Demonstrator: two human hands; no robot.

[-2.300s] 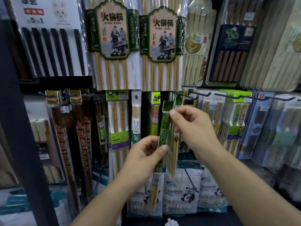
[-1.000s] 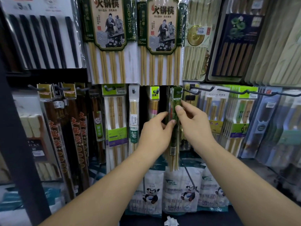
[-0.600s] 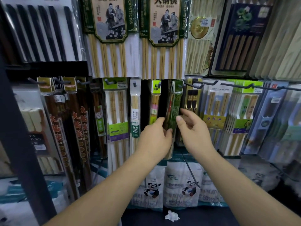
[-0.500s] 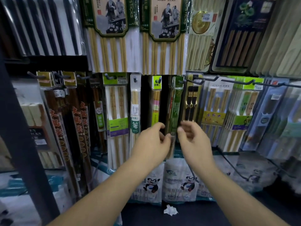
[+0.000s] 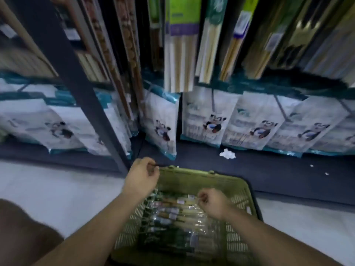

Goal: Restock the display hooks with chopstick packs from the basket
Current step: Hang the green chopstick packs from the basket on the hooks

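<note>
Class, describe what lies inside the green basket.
Clear-wrapped chopstick packs lie piled in the green basket. The right hand covers some; the basket's bottom is hidden beneath them.

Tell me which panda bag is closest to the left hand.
The panda bag just right of the dark shelf post, directly beyond the left hand; the other panda bags sit farther off to either side.

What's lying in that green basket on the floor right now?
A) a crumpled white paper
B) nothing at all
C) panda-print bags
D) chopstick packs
D: the green basket holds chopstick packs laid side by side beneath the right hand; the panda-print bags are on the display behind it.
</note>
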